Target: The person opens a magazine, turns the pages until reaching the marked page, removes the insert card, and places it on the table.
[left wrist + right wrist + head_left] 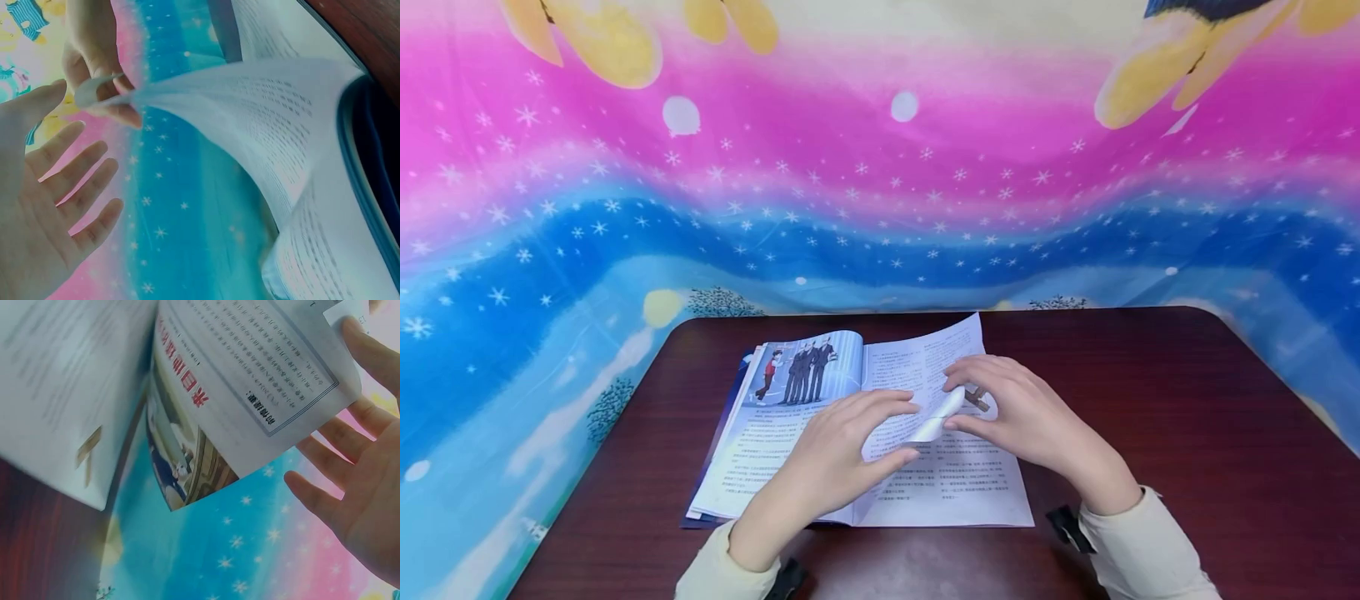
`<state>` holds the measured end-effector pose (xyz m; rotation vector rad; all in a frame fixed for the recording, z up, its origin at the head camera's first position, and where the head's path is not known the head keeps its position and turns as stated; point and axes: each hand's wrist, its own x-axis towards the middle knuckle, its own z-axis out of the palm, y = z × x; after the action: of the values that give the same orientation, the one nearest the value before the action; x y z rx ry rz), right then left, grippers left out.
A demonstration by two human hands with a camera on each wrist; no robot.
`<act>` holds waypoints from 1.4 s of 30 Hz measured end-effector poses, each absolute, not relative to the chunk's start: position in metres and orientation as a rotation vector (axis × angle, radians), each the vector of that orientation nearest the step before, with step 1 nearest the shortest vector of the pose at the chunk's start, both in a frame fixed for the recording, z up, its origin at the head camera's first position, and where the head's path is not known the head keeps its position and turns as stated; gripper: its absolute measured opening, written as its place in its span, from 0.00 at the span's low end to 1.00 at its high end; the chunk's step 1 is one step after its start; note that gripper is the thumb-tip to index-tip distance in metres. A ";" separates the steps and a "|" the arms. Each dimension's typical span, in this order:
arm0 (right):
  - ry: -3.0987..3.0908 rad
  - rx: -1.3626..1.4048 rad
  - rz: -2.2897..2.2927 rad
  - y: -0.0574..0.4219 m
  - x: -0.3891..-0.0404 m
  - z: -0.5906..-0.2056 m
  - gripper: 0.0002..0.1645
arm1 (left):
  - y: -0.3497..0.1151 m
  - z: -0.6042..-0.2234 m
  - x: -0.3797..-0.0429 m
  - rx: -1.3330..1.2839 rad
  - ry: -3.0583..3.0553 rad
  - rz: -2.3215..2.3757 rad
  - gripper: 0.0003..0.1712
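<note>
An open magazine (760, 458) lies on the table, its left page showing a drawing of several dark-suited figures. My right hand (1030, 417) pinches the curled edge of a lifted page (262, 100) between thumb and fingers. In the right wrist view that page (231, 425) shows red heading characters, a boxed text and a picture, its corner bent under the thumb. My left hand (842, 450) hovers over the middle of the magazine beside the raised page. Its fingers (81, 162) are spread, apart from the paper, with nothing in them.
A dark reddish-brown table (1150, 383) bears the magazine. Behind it hangs a pink and blue cloth (850, 183) with snowflakes and yellow shapes. Dark straps (1070, 529) sit at both cream sleeves (1150, 550).
</note>
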<state>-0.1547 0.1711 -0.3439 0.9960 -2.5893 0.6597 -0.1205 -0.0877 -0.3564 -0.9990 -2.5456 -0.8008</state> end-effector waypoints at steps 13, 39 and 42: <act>-2.526 1.023 0.620 0.161 -0.147 -0.331 0.25 | -0.075 -0.355 -0.120 -1.039 -2.403 -0.856 0.23; -2.376 1.050 0.645 0.182 -0.152 -0.329 0.25 | -0.126 -0.367 -0.116 -0.764 -2.457 -0.796 0.35; -2.386 1.050 0.599 0.189 -0.152 -0.333 0.24 | -0.138 -0.369 -0.114 -0.726 -2.492 -0.761 0.36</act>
<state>-0.1517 0.1889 -0.3331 1.0496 -2.3860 0.5988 -0.1139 -0.1377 -0.3689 -0.7257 -2.4920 -0.7614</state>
